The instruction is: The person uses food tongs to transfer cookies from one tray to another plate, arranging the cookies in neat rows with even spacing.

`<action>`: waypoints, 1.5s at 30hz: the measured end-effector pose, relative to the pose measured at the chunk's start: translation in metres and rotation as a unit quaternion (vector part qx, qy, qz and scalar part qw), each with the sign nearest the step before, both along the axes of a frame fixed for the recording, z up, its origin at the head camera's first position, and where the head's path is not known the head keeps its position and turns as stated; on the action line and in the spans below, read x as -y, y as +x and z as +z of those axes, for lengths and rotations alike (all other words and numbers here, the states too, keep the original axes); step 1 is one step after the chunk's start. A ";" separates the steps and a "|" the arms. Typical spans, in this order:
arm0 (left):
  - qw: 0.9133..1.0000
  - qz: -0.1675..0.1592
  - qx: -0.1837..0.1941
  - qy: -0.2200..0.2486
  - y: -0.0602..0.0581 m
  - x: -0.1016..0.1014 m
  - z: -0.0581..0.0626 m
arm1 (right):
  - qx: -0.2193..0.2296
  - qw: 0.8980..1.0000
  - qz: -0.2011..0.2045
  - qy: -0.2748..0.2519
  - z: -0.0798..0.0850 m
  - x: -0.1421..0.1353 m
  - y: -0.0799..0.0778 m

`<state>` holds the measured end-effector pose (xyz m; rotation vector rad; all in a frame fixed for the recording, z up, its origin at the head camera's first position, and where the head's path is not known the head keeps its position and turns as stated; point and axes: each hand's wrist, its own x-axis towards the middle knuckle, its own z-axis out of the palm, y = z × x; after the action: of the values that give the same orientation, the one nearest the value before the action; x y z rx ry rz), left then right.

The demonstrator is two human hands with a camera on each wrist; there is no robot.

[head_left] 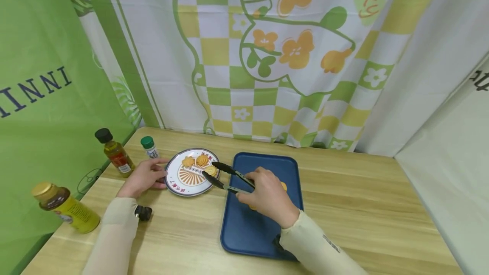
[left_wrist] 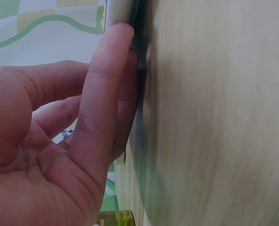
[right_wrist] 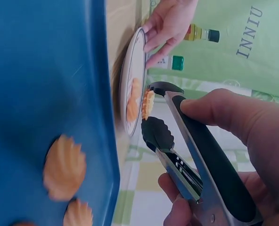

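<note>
My right hand grips a pair of black-tipped metal tongs above the tray. A ridged golden cookie sits between the tong tips, just over a round white plate with a dark rim and a printed fan pattern. On that plate lie two more cookies. My left hand holds the plate's left rim; in the left wrist view a fingertip touches its edge. The blue rectangular tray holds several cookies, partly hidden by my right hand in the head view.
A green-capped shaker stands behind my left hand. To its left are a black-capped oil bottle and a yellow bottle with a gold cap. Patterned curtains hang at the wooden table's back edge.
</note>
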<state>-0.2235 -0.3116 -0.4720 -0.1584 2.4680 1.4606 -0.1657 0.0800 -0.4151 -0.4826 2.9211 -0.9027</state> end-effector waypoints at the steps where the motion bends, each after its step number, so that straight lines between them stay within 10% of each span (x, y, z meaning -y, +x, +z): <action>1: 1.000 -0.001 -0.001 -0.001 0.000 0.000 0.000 | -0.001 1.000 0.005 -0.002 0.000 0.004 -0.001; 45: 1.000 -0.009 -0.013 0.006 0.002 -0.001 0.005 | -0.050 0.997 0.056 0.035 -0.016 0.094 -0.028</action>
<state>-0.2213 -0.3105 -0.4672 -0.1166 2.4745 1.4782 -0.1933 -0.0140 -0.4314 -0.6982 2.9665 -0.7829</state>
